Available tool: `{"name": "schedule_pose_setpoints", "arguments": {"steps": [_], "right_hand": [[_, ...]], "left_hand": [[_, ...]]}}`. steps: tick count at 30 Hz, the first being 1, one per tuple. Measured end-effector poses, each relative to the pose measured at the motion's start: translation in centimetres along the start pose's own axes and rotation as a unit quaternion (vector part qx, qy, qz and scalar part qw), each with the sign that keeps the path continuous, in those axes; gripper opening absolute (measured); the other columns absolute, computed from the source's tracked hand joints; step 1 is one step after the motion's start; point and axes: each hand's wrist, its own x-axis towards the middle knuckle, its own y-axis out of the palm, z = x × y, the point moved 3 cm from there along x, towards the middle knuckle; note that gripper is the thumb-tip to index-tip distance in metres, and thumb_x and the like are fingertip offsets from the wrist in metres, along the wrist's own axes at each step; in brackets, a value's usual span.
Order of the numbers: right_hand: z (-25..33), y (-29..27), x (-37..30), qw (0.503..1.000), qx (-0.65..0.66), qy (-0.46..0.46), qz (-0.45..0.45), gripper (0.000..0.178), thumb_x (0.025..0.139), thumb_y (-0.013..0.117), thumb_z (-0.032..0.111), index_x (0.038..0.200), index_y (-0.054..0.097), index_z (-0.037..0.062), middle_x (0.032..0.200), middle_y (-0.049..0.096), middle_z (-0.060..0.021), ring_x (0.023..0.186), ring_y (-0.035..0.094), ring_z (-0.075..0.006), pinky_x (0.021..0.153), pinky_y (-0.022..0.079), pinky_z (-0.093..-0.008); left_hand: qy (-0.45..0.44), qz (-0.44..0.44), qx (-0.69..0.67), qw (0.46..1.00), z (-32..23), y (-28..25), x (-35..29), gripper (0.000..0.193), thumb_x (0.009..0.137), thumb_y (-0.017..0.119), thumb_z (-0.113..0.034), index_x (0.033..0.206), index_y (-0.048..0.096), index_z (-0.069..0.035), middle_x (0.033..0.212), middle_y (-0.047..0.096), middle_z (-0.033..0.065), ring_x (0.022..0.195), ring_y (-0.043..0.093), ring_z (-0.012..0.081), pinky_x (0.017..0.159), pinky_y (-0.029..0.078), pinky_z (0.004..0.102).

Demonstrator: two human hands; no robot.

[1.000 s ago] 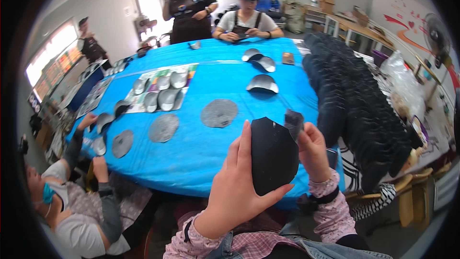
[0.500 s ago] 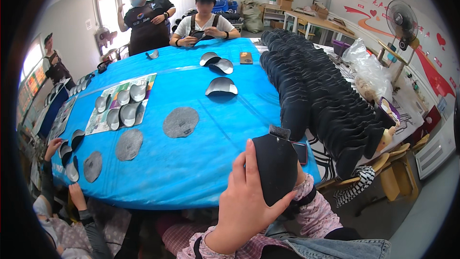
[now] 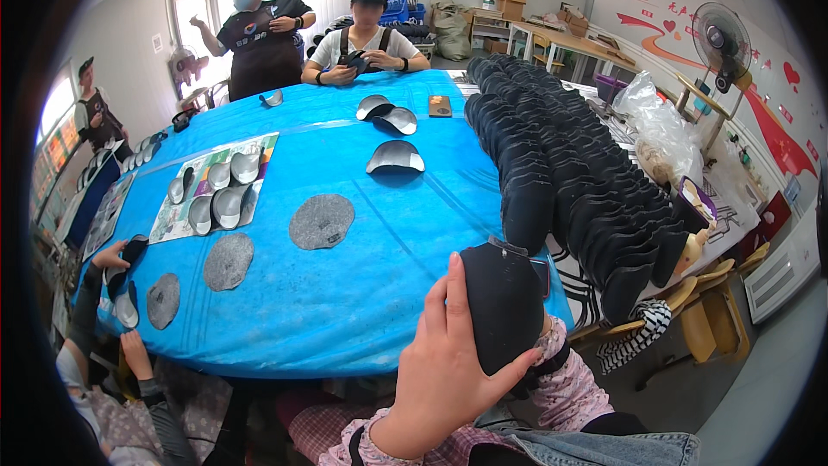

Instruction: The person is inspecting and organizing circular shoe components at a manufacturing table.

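Observation:
A black curved shell [image 3: 503, 306] is held up before me at the table's near right edge. My left hand [image 3: 448, 354] grips it from the left, fingers along its side and thumb across its lower front. Behind the shell, my right hand [image 3: 550, 332] is mostly hidden; only a bit shows past the right edge, where it supports the piece. A narrow dark strip [image 3: 507, 246] with a light edge sits at the shell's top. Close by on the right, long overlapping rows of similar black shells [image 3: 578, 181] lie stacked.
Grey felt ovals [image 3: 322, 222] and silver-lined shells [image 3: 396, 156] lie on the blue-covered table [image 3: 388, 293]. A co-worker's hand [image 3: 110, 255] reaches over shells at left. Another person [image 3: 366, 39] works across the table. A phone [image 3: 541, 276] lies behind my shell; a fan [image 3: 723, 43] stands right.
The strip atop the shell has tipped from upright to flatter, and the shell has shifted slightly right. The left co-worker's hand has moved onto a dark shell. The standing person's arm has swung outward.

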Motion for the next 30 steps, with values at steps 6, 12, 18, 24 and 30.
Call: {"name": "schedule_pose_setpoints", "arguments": {"steps": [6,12,18,24,30], "right_hand": [[0.0,-0.2,-0.1,1.0,0.008,-0.008,0.012,0.01,0.087,0.062,0.004,0.09,0.054,0.0089,0.096,0.065,-0.0058,0.084,0.064,-0.0119,0.073,0.055,-0.0262],[0.2,0.3,-0.1,1.0,0.019,-0.002,0.004,0.009,0.087,0.061,0.004,0.09,0.054,0.0088,0.095,0.065,-0.0057,0.084,0.064,-0.012,0.073,0.055,-0.0264],[0.0,0.2,-0.1,1.0,0.018,-0.009,0.012,0.009,0.087,0.061,0.004,0.09,0.054,0.0084,0.095,0.065,-0.0062,0.084,0.064,-0.0124,0.072,0.055,-0.0263],[1.0,1.4,-0.5,1.0,0.026,0.007,-0.016,0.011,0.086,0.063,0.003,0.087,0.053,0.0077,0.094,0.065,-0.0072,0.082,0.064,-0.0131,0.071,0.055,-0.0268],[2.3,3.4,-0.8,0.999,-0.016,-0.015,-0.05,0.011,0.086,0.063,0.004,0.085,0.053,0.0069,0.092,0.065,-0.0078,0.082,0.064,-0.0132,0.07,0.055,-0.0263]], "left_hand": [[-0.003,0.005,-0.008,1.0,-0.1,-0.1,0.0,0.114,0.068,0.074,-0.05,0.144,0.01,0.006,0.124,0.042,0.025,0.098,0.058,0.0384,0.069,0.053,0.0393],[0.005,0.001,-0.004,1.0,-0.1,-0.1,-0.1,0.114,0.068,0.075,-0.05,0.144,0.009,0.006,0.124,0.042,0.0252,0.099,0.058,0.0385,0.07,0.054,0.0395],[0.003,0.002,-0.006,1.0,-0.1,-0.1,0.0,0.116,0.067,0.075,-0.051,0.144,0.009,0.006,0.121,0.043,0.0263,0.096,0.059,0.0391,0.071,0.053,0.0407],[0.001,0.013,-0.003,1.0,-0.3,-0.2,0.0,0.112,0.07,0.073,-0.049,0.143,0.009,0.007,0.128,0.04,0.0255,0.104,0.056,0.0392,0.072,0.054,0.0387],[0.005,-0.002,-0.011,1.0,0.0,-0.1,-0.1,0.116,0.067,0.076,-0.051,0.144,0.009,0.006,0.122,0.043,0.0264,0.096,0.058,0.0397,0.072,0.052,0.0408]]}}
